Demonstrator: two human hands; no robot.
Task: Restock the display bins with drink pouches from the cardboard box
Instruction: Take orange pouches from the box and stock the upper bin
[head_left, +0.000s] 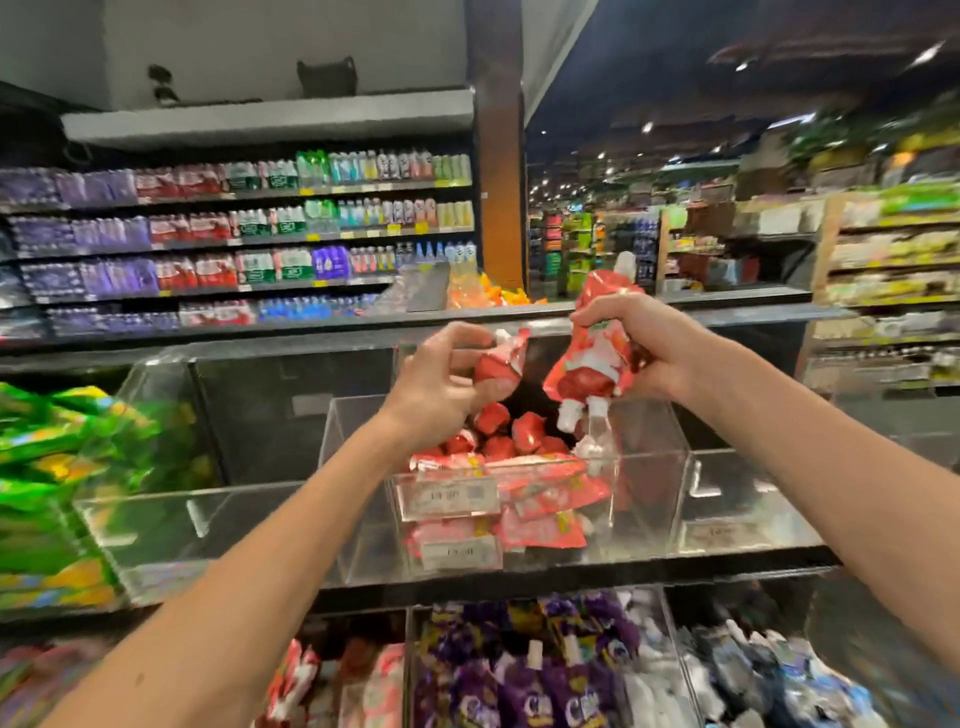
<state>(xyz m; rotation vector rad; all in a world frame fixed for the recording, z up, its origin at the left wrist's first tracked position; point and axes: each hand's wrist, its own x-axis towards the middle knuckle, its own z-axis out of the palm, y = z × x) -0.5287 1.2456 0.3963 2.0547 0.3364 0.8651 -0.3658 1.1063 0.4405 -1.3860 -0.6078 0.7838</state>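
Pouch (501, 364) pinched in left hand (441, 379) fingers; pouch bundle (592, 364) gripped by right hand (639, 343) above bin (652, 457).

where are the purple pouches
In the head view, the purple pouches sit at bottom centre, one tier below the clear bin holding red pouches.

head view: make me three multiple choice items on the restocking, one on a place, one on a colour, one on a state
1. The left hand and right hand are above: A) the clear bin of red pouches B) a trolley C) the floor
2. The pouches straight below that bin are: A) yellow B) purple C) black
3. The right hand: A) hangs open B) presses a label C) grips a bunch of pouches

1 A, both hover over it; 2 B, they show purple; 3 C, its fingers curl round them.
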